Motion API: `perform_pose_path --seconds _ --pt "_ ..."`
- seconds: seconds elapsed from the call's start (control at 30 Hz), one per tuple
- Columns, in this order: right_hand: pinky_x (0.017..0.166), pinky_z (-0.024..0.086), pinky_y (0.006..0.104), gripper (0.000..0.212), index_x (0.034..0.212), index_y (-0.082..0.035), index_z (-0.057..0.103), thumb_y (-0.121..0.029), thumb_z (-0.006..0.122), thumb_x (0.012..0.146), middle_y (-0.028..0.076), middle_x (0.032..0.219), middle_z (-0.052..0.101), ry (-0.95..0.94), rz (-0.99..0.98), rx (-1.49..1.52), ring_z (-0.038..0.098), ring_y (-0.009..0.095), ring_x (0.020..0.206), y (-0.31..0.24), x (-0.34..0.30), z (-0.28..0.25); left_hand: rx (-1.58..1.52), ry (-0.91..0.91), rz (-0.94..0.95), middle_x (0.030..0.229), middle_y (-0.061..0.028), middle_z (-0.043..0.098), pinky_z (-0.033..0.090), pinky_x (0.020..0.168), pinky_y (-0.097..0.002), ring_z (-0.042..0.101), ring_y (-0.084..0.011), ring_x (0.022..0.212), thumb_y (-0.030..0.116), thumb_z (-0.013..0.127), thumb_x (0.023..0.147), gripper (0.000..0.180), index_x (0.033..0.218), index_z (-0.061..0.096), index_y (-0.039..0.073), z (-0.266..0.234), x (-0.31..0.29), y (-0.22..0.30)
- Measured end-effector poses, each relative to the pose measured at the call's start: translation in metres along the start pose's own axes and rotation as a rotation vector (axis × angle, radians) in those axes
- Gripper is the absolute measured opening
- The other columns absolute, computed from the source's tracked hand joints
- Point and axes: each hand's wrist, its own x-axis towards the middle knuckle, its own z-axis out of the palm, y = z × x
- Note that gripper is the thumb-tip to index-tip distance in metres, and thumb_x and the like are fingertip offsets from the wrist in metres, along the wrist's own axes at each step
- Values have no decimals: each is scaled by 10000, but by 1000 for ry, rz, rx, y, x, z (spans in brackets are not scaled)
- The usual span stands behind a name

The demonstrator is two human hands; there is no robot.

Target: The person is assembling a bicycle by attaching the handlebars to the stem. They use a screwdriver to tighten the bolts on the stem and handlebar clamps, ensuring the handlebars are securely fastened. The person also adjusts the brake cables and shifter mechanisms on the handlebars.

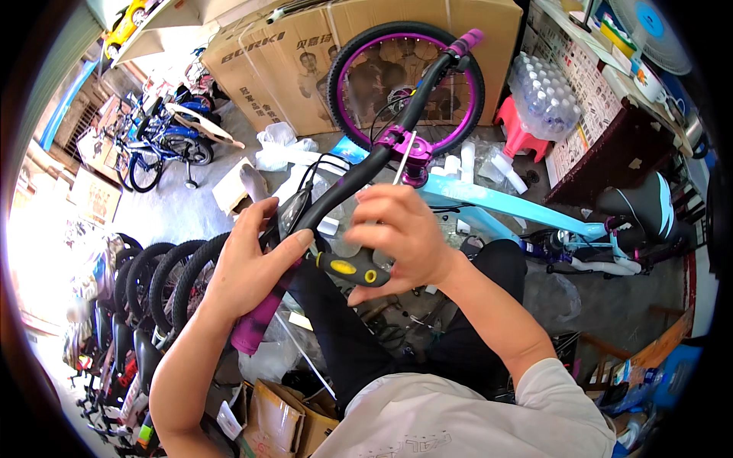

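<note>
My left hand (256,263) is closed round the left end of the black handlebar (347,187), next to the brake lever clamp, its thumb on top. A screwdriver (347,267) with a thick black handle and yellow ovals points left toward that clamp; its tip is hidden. My right hand (405,237) curls round the handle's butt end, thumb below and fingers above, slightly blurred. A purple grip (256,324) hangs below my left hand. At the purple stem (412,160) a thin silver rod (404,159) sticks out. The light blue bicycle frame (511,206) stretches right.
A purple-rimmed front wheel (340,95) stands before a large cardboard box (256,76). Bottled water (544,95) rests on a red stool (519,130). Several tyres (164,282) and bicycles line the left. Plastic wrap and loose parts litter the floor; an opened carton (275,416) sits near me.
</note>
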Motion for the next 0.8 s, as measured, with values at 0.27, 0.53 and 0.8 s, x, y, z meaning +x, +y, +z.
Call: perform_pose_path --seconds 0.27,0.53,0.8 --pt "719 409 369 541 994 -181 663 -682 747 807 1 964 616 105 -138 -53 658 240 929 0 16 -32 318 -6 240 1217 -185 645 516 930 -408 640 -312 1125 317 767 891 581 1330 599 -25 -1 30 37" --pt "635 523 342 411 1095 -67 681 -463 710 989 91 865 722 444 473 -50 696 239 710 86 11 -110 473 -99 409 1231 -194 681 521 956 -409 669 -298 1121 405 746 905 599 1315 627 -16 44 150 92" --pt "584 481 392 359 982 -82 741 -438 687 989 85 669 691 103 673 -436 677 272 609 181 83 -180 113 -196 374 1178 -263 709 524 992 -400 692 -357 1125 543 834 700 836 1242 658 -69 167 315 117"
